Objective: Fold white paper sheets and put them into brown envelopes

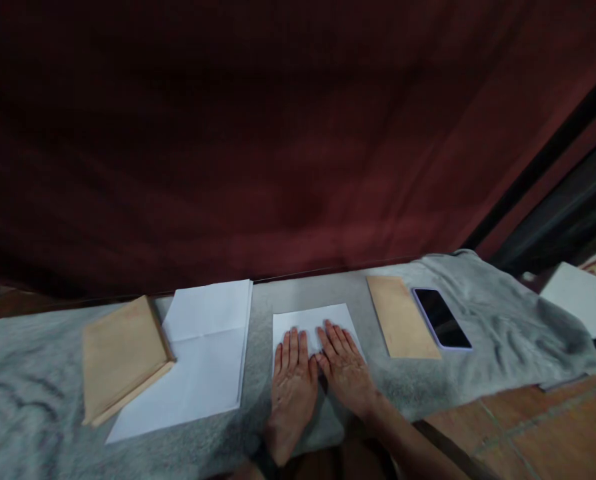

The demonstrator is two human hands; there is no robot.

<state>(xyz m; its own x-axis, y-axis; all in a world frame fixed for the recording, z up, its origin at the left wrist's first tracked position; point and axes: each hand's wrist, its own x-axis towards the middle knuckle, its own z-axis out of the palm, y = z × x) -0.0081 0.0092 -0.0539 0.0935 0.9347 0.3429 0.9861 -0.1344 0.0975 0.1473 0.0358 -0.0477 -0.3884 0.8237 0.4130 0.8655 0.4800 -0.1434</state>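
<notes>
Both palms lie flat on a white sheet of paper [308, 319], whose far edge shows beyond the fingertips. My left hand [294, 377] covers its left part, fingers stretched out and close together. On the right part rests my right hand [345, 370], fingers extended and slightly fanned. The thumbs almost meet in the middle. Much of the sheet is hidden beneath the hands; whether it is folded I cannot tell. Left of it is a stack of larger white paper [211, 363] with crease lines. A single brown envelope [403, 317] lies to the right.
A pile of brown envelopes [123, 353] overlaps the white stack's left side. A phone [443, 319] with a purple edge lies beside the single envelope. Grey cloth [508, 320] covers the surface. Behind hangs a dark red curtain [298, 167]; a white box-like object [583, 300] stands far right.
</notes>
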